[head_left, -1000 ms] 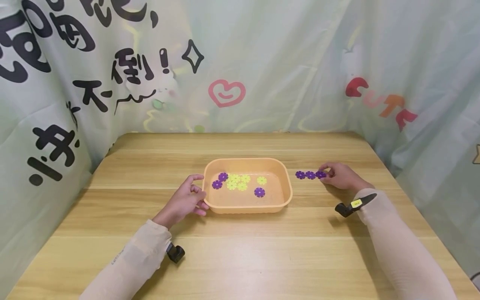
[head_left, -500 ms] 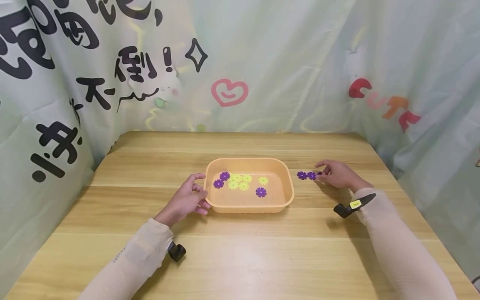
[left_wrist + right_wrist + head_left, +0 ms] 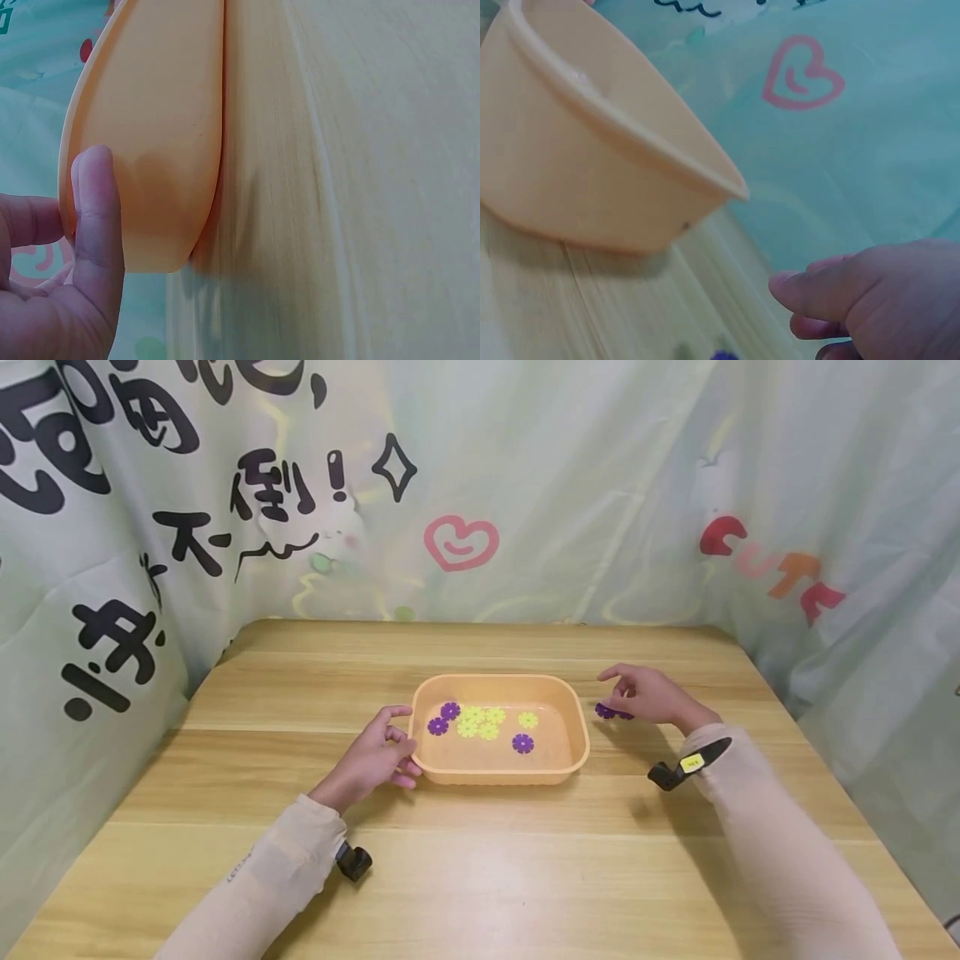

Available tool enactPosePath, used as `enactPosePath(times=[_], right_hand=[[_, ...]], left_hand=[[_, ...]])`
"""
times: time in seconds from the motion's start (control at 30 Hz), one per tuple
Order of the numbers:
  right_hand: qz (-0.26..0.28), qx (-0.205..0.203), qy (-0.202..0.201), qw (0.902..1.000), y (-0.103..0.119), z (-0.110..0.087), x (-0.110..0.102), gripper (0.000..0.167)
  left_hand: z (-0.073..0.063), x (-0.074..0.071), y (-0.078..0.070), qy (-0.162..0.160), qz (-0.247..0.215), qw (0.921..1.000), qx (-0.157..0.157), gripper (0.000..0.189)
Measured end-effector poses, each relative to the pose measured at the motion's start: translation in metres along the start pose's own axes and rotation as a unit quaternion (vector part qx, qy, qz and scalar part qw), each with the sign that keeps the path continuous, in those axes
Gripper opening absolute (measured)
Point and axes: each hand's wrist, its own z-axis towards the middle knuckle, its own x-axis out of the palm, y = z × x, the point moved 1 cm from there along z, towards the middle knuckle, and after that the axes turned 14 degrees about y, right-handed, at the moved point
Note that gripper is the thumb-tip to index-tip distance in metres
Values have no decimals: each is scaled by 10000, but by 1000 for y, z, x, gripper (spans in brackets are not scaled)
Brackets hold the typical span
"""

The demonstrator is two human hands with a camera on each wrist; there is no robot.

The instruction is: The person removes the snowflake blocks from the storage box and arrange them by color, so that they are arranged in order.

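An orange plastic tray [image 3: 491,778] stands on the table. My left hand [image 3: 369,760] holds its left end, with thumb and fingers on either side of the rim in the left wrist view. Inside lie several yellow snowflake discs [image 3: 472,723] and three purple snowflake discs [image 3: 522,743]. To the tray's right, my right hand [image 3: 654,695] hovers above a row of purple snowflake discs [image 3: 603,712], partly covering it. Its fingers are loosely bent, and nothing shows between them in the right wrist view, where a bit of a purple disc [image 3: 724,355] appears at the bottom edge.
The wooden table [image 3: 480,860] meets a pale green printed curtain [image 3: 555,485] at the back and sides. A small black wrist camera [image 3: 352,862] is strapped to the left wrist, another black camera [image 3: 667,775] to the right.
My right hand has left the far-right purple disc of the row and moved left, toward the tray, now covering part of the row. My left hand stays at the tray's rim.
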Motion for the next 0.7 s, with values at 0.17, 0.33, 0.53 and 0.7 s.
enactPosePath(times=[0.17,0.33,0.53,0.7], right_hand=[[110,-244,-60,9996,15,8,1,35],[144,-259,-114,9995,29,15,2,36],[464,-323,20,9984,44,22,3,38],[388,-584,96,9975,56,29,5,36]], left_hand=[[-1,0,0,2,12,10000,-14,54],[-1,0,0,-7,31,10000,-5,54],[0,1,-2,-10,31,10000,3,54],[-1,1,-2,-47,34,10000,-66,54]])
